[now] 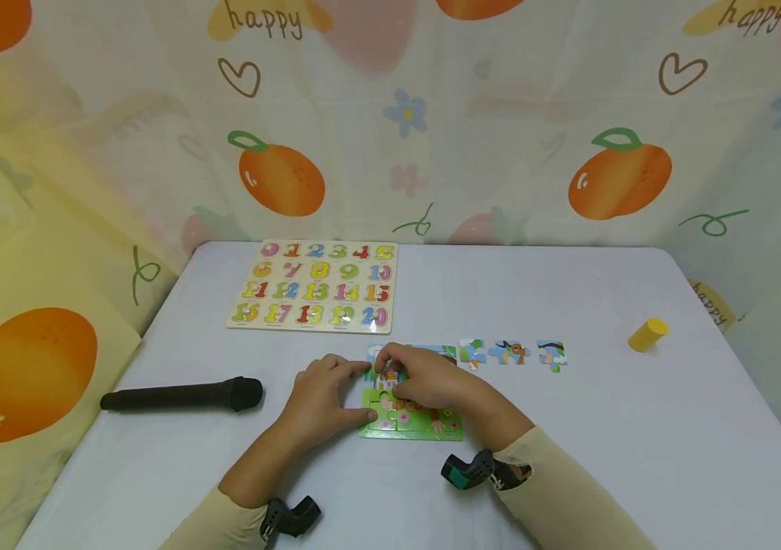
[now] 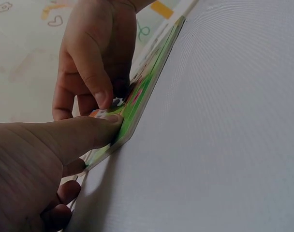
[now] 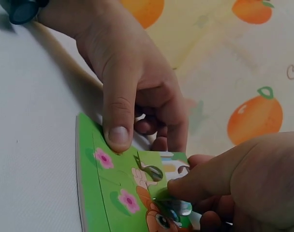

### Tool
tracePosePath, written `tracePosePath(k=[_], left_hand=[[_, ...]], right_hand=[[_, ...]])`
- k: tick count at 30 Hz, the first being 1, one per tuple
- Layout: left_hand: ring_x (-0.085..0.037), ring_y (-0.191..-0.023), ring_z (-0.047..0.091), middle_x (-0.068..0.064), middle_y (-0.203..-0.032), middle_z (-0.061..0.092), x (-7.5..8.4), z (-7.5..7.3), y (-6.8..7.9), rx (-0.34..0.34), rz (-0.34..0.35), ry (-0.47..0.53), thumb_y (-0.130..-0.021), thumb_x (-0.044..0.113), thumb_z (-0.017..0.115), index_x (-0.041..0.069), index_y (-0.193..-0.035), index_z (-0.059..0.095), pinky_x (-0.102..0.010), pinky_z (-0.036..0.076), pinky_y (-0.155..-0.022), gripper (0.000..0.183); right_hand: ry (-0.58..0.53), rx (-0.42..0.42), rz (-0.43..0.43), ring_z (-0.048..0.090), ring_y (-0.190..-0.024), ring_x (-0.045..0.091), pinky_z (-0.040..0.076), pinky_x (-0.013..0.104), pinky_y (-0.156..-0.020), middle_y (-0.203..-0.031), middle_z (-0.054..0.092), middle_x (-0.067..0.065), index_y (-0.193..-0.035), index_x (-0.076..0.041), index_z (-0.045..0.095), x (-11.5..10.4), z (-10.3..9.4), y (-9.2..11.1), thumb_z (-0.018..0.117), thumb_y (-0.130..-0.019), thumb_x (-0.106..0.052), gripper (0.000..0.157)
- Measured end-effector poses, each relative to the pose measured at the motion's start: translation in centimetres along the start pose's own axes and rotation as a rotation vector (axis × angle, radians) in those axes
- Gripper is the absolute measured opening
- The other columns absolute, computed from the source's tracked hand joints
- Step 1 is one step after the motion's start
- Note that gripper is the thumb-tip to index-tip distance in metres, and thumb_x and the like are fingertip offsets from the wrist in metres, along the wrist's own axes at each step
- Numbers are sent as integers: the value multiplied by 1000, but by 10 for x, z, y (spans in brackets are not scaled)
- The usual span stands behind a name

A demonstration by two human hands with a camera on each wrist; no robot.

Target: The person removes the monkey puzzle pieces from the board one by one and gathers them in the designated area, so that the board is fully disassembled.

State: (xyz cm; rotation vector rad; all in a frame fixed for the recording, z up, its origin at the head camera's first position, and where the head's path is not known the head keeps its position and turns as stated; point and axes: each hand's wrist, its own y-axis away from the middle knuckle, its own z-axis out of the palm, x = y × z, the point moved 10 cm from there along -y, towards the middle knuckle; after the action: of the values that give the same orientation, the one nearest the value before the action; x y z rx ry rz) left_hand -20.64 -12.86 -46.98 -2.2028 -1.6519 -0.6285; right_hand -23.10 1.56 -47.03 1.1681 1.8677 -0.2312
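Fingers of two hands meet over a small picture puzzle point(image 1: 412, 425) on a white worktop point(image 1: 706, 443). From left, we see a black microphone point(image 1: 180, 396) lying flat and, farther back, a board of coloured numbers point(image 1: 331, 280). Next comes the left hand point(image 1: 324, 397), unclenched, its index fingertip at the puzzle's upper left and its straight thumb pressed on the green lower left. Beneath the right hand point(image 1: 424, 378) lies the puzzle's middle; that thumb and index finger bend down towards the picture, near the left thumb, but whether they pinch a piece we cannot tell. Three loose puzzle pieces point(image 1: 509, 353) form a row starting just beside the puzzle's right edge. Well apart, at far right, we find a yellow cylinder point(image 1: 647, 335).
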Motion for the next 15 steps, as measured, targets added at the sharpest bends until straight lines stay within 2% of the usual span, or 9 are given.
tracePosePath(k=[6,15], left_hand=[[-24,-114,58,1,-116,63,0,0,-1,-3,-4,4,-72,41,100,20,-139,72,-49,41,-96,75],[-23,-114,58,2,-116,63,-2,1,0,1,-1,1,-73,41,100,22,-138,72,-47,40,-95,74]], right_hand=[[-54,40,-35,57,-87,19,48,35,-76,-102,63,-2,-112,-27,67,3,-4,1,74,-98,-6,26],[-133,114,-53,56,-83,17,47,34,-75,-96,64,-3,-105,-23,70,5,-9,5,73,-96,-8,18]])
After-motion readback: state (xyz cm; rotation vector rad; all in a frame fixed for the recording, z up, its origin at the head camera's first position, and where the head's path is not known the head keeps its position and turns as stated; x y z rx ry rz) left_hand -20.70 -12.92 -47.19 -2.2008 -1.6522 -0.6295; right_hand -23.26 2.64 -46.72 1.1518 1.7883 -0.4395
